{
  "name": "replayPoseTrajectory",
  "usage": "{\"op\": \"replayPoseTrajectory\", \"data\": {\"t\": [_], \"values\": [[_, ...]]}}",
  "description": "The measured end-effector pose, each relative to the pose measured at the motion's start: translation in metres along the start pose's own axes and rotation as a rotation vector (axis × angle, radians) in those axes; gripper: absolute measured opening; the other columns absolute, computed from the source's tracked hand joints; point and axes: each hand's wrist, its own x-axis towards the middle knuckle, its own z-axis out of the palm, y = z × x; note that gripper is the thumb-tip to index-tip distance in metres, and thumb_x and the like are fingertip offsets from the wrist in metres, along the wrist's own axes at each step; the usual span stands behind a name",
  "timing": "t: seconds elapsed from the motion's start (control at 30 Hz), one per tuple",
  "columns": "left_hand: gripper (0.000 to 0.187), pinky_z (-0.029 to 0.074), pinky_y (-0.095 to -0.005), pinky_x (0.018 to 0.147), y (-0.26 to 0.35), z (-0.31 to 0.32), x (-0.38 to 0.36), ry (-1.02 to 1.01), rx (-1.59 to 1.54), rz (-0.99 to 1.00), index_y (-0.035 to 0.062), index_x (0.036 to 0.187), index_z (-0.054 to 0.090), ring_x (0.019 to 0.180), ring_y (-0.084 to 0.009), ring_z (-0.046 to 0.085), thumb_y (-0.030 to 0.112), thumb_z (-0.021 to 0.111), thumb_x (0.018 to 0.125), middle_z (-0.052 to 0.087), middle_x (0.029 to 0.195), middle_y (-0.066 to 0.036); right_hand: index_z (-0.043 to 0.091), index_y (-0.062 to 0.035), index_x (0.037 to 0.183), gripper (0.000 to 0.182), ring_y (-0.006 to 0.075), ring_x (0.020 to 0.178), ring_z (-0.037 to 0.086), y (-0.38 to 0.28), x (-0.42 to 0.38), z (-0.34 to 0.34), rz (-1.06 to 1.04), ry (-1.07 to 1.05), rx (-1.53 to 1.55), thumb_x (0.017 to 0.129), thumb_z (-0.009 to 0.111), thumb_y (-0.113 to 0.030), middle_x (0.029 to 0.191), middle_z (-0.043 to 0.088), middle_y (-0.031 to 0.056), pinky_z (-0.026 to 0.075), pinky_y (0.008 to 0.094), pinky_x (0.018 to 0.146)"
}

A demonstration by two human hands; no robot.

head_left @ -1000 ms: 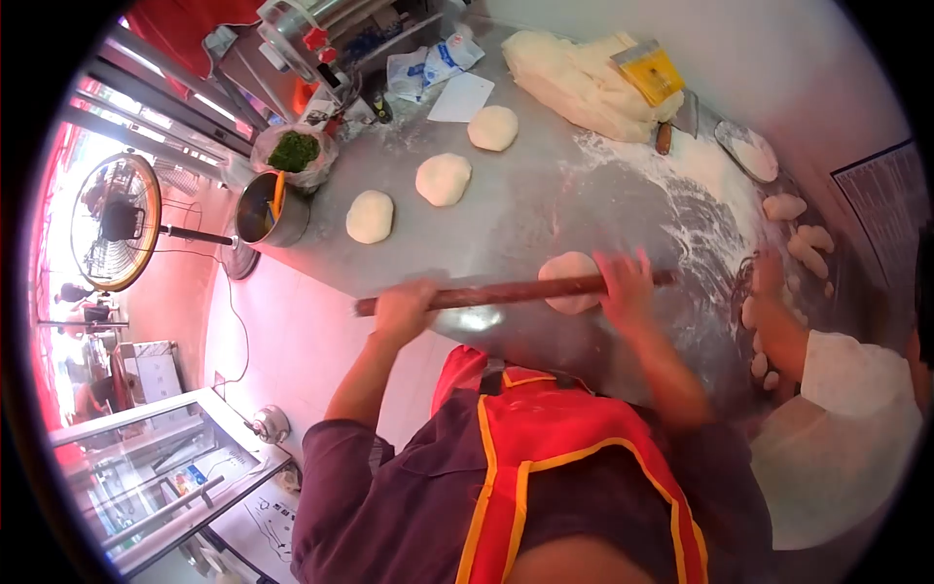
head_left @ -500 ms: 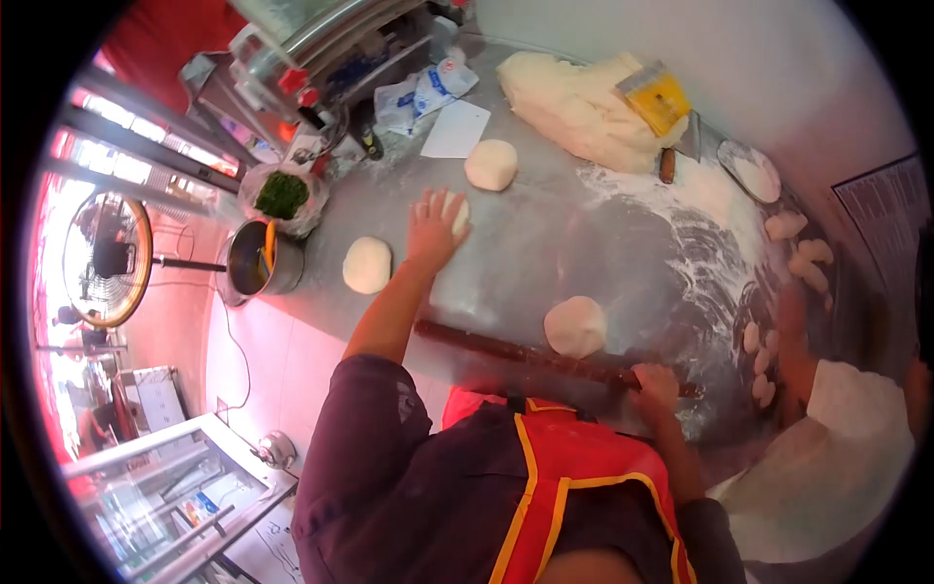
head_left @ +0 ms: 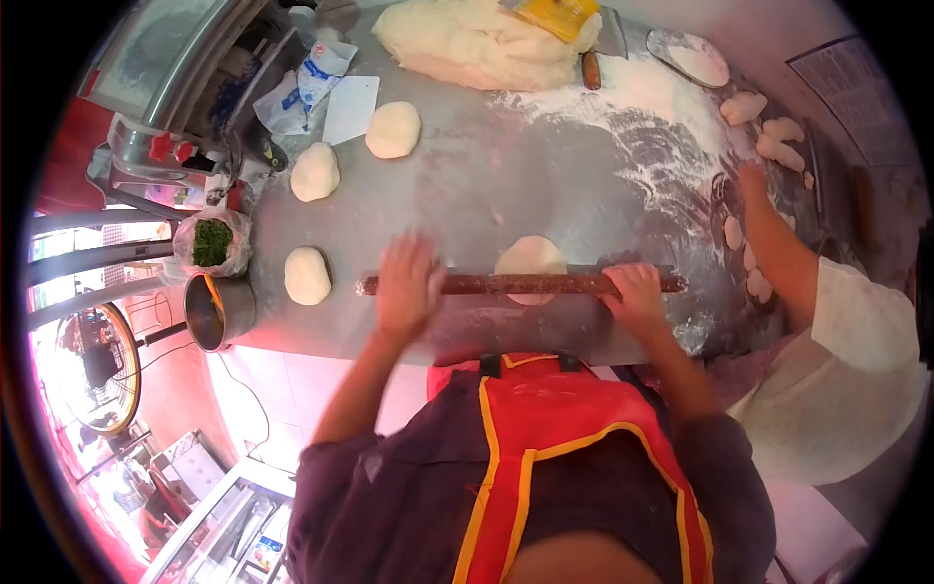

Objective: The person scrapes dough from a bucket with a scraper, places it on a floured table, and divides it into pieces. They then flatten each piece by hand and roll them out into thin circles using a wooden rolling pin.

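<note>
A long dark wooden rolling pin (head_left: 506, 283) lies across a round dough piece (head_left: 530, 257) on the metal worktop. My right hand (head_left: 637, 295) grips the pin to the right of the dough. Over the pin's left part is my left hand (head_left: 409, 287), slightly blurred, its fingers stretched forward past the wood. Farther left sit three more dough rounds: one (head_left: 307, 275) near the front edge, another (head_left: 315, 172) behind it, and a third (head_left: 393, 129) beside a white card (head_left: 351, 109).
A big dough mass (head_left: 477, 44) with a yellow scraper (head_left: 559, 17) lies at the back. Flour (head_left: 662, 107) covers the right, where a co-worker's arm (head_left: 778, 238) reaches toward small dough pieces (head_left: 744, 107). A metal pot (head_left: 222, 313) and bagged greens (head_left: 211, 241) stand at left.
My left hand has left the far dough round and come back to the rolling pin. The pin has moved onto the near dough round. The view has shifted.
</note>
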Motion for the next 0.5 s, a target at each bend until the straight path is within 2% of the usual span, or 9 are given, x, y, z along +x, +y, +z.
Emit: {"op": "replayPoseTrajectory", "data": {"t": [0.07, 0.13, 0.2, 0.27, 0.3, 0.4, 0.43, 0.5], "values": [[0.054, 0.030, -0.0528, 0.112, 0.028, 0.012, -0.044, 0.065, 0.029, -0.036, 0.0016, 0.135, 0.049, 0.134, -0.0366, 0.042, 0.024, 0.063, 0.089, 0.049, 0.141, -0.019, 0.057, -0.0104, 0.127, 0.046, 0.0288, 0.118, 0.052, -0.006, -0.012, 0.014, 0.044, 0.195, -0.017, 0.083, 0.067, -0.021, 0.122, 0.058, 0.0111, 0.035, 0.0489, 0.103], [0.056, 0.029, -0.0534, 0.113, 0.039, 0.025, -0.063, 0.197, 0.006, -0.083, 0.0013, 0.136, 0.048, 0.135, -0.0363, 0.041, 0.025, 0.064, 0.088, 0.049, 0.141, -0.018, 0.049, -0.0081, 0.137, 0.053, 0.0297, 0.125, 0.048, -0.010, -0.022, 0.024, 0.090, 0.217, -0.026, 0.088, 0.062, -0.026, 0.134, 0.052, 0.0120, 0.030, 0.0516, 0.108], [0.061, 0.026, -0.0538, 0.114, 0.048, 0.022, -0.055, 0.125, 0.031, -0.154, -0.0003, 0.138, 0.047, 0.138, -0.0361, 0.039, 0.029, 0.064, 0.087, 0.046, 0.145, -0.018, 0.044, -0.0062, 0.142, 0.057, 0.0303, 0.130, 0.045, -0.004, -0.023, 0.034, 0.126, 0.224, -0.023, 0.092, 0.058, -0.028, 0.142, 0.048, 0.0125, 0.027, 0.0535, 0.111], [0.065, 0.025, -0.0537, 0.114, 0.040, 0.020, -0.024, 0.035, 0.073, -0.191, -0.0005, 0.140, 0.045, 0.139, -0.0362, 0.038, 0.032, 0.063, 0.087, 0.044, 0.147, -0.018, 0.042, -0.0046, 0.143, 0.056, 0.0304, 0.133, 0.042, 0.009, -0.003, 0.050, 0.158, 0.244, -0.012, 0.095, 0.054, -0.030, 0.146, 0.045, 0.0126, 0.026, 0.0547, 0.111], [0.065, 0.022, -0.0536, 0.115, 0.029, 0.027, -0.009, 0.098, 0.084, -0.132, 0.0012, 0.143, 0.043, 0.141, -0.0351, 0.035, 0.036, 0.058, 0.090, 0.040, 0.151, -0.016, 0.041, -0.0050, 0.144, 0.055, 0.0305, 0.135, 0.041, 0.011, 0.015, 0.047, 0.172, 0.240, -0.094, 0.095, 0.052, -0.029, 0.147, 0.044, 0.0127, 0.026, 0.0549, 0.112], [0.063, 0.019, -0.0531, 0.117, 0.006, 0.031, 0.054, -0.030, 0.313, -0.129, 0.0030, 0.145, 0.041, 0.144, -0.0330, 0.029, 0.038, 0.054, 0.094, 0.036, 0.153, -0.015, 0.040, -0.0064, 0.145, 0.054, 0.0306, 0.139, 0.037, 0.026, 0.090, 0.034, 0.222, 0.229, -0.278, 0.097, 0.049, -0.028, 0.150, 0.041, 0.0129, 0.024, 0.0557, 0.113], [0.063, 0.018, -0.0528, 0.117, 0.000, 0.029, 0.079, 0.003, 0.309, -0.132, 0.0033, 0.146, 0.040, 0.145, -0.0325, 0.027, 0.038, 0.052, 0.095, 0.035, 0.154, -0.015, 0.039, -0.0069, 0.146, 0.053, 0.0304, 0.140, 0.036, 0.033, 0.113, 0.031, 0.237, 0.222, -0.294, 0.098, 0.048, -0.028, 0.151, 0.040, 0.0130, 0.024, 0.0562, 0.113], [0.062, 0.017, -0.0522, 0.118, -0.009, 0.027, 0.126, 0.082, 0.300, -0.139, 0.0039, 0.147, 0.038, 0.147, -0.0314, 0.023, 0.039, 0.050, 0.097, 0.033, 0.155, -0.015, 0.039, -0.0074, 0.146, 0.054, 0.0308, 0.140, 0.036, 0.050, 0.160, 0.033, 0.230, 0.344, -0.296, 0.098, 0.049, -0.030, 0.151, 0.040, 0.0130, 0.024, 0.0569, 0.113]]}}
